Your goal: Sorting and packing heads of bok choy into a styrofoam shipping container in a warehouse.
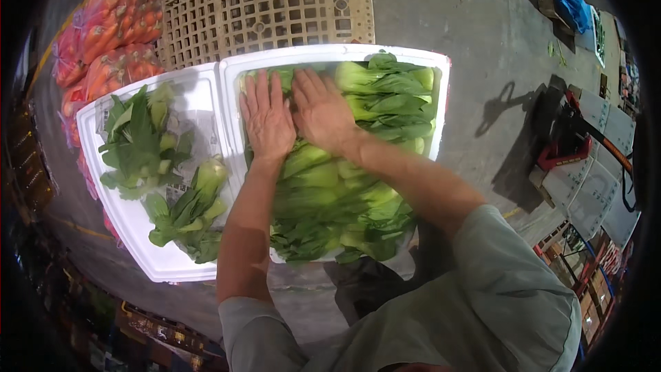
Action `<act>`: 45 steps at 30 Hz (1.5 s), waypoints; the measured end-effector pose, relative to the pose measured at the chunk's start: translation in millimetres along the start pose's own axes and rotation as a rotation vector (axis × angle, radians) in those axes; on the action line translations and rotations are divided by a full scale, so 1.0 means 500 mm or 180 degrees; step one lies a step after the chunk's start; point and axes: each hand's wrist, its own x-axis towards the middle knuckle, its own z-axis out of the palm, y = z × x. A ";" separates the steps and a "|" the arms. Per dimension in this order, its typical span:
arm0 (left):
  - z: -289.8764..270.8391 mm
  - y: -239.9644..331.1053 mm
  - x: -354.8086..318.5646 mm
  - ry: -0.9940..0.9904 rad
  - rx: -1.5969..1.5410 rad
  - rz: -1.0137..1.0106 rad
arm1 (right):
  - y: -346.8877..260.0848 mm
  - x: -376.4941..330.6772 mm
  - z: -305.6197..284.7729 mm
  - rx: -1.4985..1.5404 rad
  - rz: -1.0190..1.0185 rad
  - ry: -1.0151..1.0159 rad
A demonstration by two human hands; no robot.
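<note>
A white foam box (441,114) is packed with rows of green bok choy (323,186), their pale stems and dark leaves layered across it. My left hand (267,120) lies flat on the bok choy at the box's far left, fingers stretched forward. Beside it, my right hand (323,111) also presses flat on the greens, its fingers extended. Neither hand grips anything. To the left, a second white foam container or lid (155,258) carries two loose clumps of greens, one leafy clump (141,141) farther away and another clump (193,213) nearer me, over printed paper.
Beyond the boxes lies a tan plastic pallet (268,7) with a grid of holes. Mesh bags of carrots (120,24) are stacked at the far left. On the right, a black and red piece of equipment with a long handle (599,138) stands near grey panels (585,186).
</note>
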 end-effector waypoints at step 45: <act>-0.073 0.090 -0.658 0.1459 -0.2741 -0.3072 | -0.015 -0.138 -0.091 0.0101 -0.0985 0.0856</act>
